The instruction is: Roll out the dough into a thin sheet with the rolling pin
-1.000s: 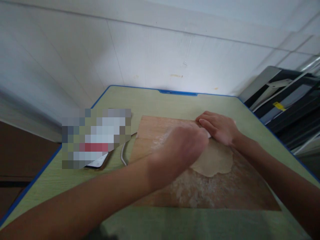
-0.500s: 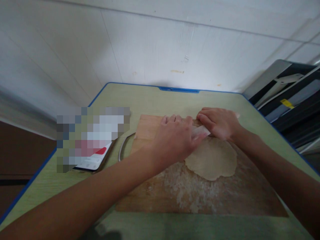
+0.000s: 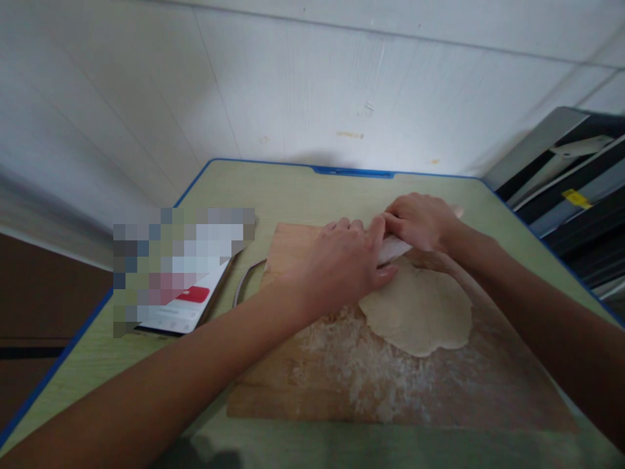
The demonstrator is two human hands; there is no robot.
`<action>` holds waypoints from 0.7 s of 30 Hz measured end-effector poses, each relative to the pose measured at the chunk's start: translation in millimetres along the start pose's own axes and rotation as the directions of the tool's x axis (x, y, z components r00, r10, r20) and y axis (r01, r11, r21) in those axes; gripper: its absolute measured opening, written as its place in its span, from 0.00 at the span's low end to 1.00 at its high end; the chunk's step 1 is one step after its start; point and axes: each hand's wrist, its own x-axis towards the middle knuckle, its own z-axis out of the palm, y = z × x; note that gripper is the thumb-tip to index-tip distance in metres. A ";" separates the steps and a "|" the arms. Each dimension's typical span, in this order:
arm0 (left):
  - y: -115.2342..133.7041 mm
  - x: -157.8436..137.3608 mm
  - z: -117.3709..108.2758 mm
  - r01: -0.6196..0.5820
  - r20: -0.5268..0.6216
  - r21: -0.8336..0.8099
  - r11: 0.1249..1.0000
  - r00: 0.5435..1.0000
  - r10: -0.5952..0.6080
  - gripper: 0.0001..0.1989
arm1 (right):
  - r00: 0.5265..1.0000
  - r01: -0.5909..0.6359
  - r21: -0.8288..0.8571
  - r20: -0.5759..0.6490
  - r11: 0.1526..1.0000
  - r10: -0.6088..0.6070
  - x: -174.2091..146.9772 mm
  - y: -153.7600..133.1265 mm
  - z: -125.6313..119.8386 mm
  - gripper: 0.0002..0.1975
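Observation:
A pale, flour-dusted rolling pin (image 3: 393,249) lies slantwise under both hands, its right end showing past my right hand. My left hand (image 3: 344,260) is closed over its left part, thumb along the near side. Fingers of my right hand (image 3: 420,220) wrap round the right part, close beside the left hand. Just on the near side of the pin, a flat, uneven round of dough (image 3: 417,311) rests on a wooden board (image 3: 273,391). The dough's far edge is partly hidden by the hands. Loose flour (image 3: 361,365) is scattered in front of it.
The board lies on a light green table (image 3: 273,189) with a blue rim, against a white wall (image 3: 312,85). At the left is a phone (image 3: 180,319), partly blurred out. A curved metal handle (image 3: 241,280) sticks out by the board. Dark panels (image 3: 581,169) lean at the right.
Both hands have pushed the rolling pin a little away from me, toward the far edge of the board. More of the dough's far part now shows.

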 end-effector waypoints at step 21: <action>-26.6 11.6 4.6 -0.068 0.022 -0.067 0.995 0.997 0.070 0.22 | 0.990 0.002 0.135 -0.143 0.991 0.017 21.3 -9.9 3.0 0.15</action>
